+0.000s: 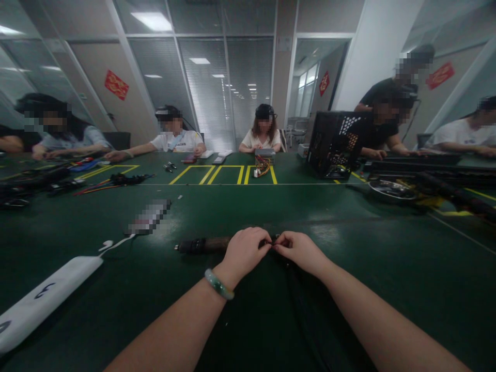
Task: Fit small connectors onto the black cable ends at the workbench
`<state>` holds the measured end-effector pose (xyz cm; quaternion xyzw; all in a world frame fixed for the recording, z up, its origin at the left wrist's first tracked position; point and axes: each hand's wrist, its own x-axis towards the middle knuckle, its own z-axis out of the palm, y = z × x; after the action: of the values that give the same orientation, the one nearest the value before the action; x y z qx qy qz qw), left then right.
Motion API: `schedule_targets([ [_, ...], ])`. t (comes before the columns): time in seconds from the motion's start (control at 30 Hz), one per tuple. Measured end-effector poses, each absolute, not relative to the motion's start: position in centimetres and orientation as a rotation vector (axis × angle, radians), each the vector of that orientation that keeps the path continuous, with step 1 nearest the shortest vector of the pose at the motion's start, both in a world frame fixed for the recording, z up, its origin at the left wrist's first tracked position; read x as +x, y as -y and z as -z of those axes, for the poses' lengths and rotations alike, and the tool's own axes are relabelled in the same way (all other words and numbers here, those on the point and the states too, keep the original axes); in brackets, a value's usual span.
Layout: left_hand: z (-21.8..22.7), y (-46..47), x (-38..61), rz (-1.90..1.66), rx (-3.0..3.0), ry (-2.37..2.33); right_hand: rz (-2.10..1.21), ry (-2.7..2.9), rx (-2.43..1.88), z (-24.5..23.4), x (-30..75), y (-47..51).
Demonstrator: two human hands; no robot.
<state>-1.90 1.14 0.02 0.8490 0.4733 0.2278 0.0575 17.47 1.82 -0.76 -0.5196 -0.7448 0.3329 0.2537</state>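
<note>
Foreground, between the forearms: A dim dark strip (308,312), too shadowed to name, runs down the green tabletop (251,204) toward the near edge.
Left side: A long white bar (50,297) lies slanted toward the near left corner, its white cord leading to a flat, pixel-masked device (149,217).
Left hand: Wearing a bangle (219,284) at the wrist, the left hand (246,253) bends over a dark cylinder (205,245), fingertips closed in a pinch.
Right hand: The right hand (300,252) meets it, thumb and fingers pinched together; both grips close on the cylinder's right end, the exact piece hidden.
Dark cylinder: It rests crosswise, nearer the near edge than the far, metal tip toward the left edge.
Step in hand: Apparently fine fingertip work at that end; continuing it calls for a steady left grip and small, precise right-hand motion.
Far edge: Co-workers sit beyond a wired metal box (265,154) and, toward the far right corner, a black case (333,147).
</note>
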Motion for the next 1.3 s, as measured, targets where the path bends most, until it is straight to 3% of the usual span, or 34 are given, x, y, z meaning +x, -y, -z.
schedule_targets([
  [1.3, -0.1, -1.0, -1.9, -0.727, 2.581, -1.382, -0.885, 1.997, -1.373, 1.3, 17.5, -2.0],
])
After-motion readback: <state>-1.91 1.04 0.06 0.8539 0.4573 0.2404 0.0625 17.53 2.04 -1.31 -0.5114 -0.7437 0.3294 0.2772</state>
